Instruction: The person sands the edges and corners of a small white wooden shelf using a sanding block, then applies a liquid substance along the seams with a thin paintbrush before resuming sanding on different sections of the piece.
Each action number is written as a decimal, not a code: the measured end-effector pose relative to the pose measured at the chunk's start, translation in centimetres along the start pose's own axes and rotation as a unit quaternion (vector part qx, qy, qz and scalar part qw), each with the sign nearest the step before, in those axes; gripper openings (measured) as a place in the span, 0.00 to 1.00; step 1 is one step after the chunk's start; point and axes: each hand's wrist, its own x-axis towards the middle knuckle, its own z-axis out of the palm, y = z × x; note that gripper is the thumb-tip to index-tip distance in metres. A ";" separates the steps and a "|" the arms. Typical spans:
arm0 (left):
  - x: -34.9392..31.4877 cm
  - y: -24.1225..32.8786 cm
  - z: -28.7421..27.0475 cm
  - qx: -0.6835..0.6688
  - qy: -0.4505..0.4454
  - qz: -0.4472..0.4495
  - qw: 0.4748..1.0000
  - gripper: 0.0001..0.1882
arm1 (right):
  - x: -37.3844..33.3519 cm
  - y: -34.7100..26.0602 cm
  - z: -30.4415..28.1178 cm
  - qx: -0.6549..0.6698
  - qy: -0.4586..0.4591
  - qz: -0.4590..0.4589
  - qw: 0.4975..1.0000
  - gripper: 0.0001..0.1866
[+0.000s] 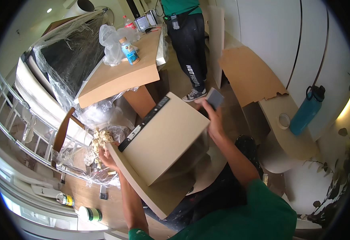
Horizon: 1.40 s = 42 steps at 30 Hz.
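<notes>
A beige drawer (167,138) rests tilted across my lap, its curved front panel (137,182) toward my lower left. Along its upper left side runs a black metal slide (145,122). My left hand (109,158) is closed around the top end of the front panel. Over the drawer's far right corner, my right hand (213,118) holds a flat grey sanding block (215,98) between thumb and fingers. The block looks raised off the drawer. Crumpled cream masking paper (101,142) lies just beyond my left hand.
A cardboard-covered table (119,82) ahead carries a bottle (129,51) and plastic bags (110,48). Beyond stands a co-worker in dark trousers (186,44). At right, a ledge (275,114) holds a tape roll (284,121) and teal flask (307,110). A metal ladder (27,124) lies left.
</notes>
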 end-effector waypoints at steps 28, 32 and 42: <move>-21.2 0.5 5.4 0.347 0.226 0.169 0.894 0.38 | 11.7 12.1 16.2 -0.049 -0.438 0.190 0.877 0.28; -23.2 2.3 8.2 0.295 0.141 0.080 0.942 0.41 | 13.1 12.5 15.0 -0.077 -0.433 0.209 0.873 0.32; -24.2 3.1 7.0 0.333 0.066 0.060 0.939 0.33 | 17.4 4.0 10.0 -0.412 -0.456 0.039 0.788 0.34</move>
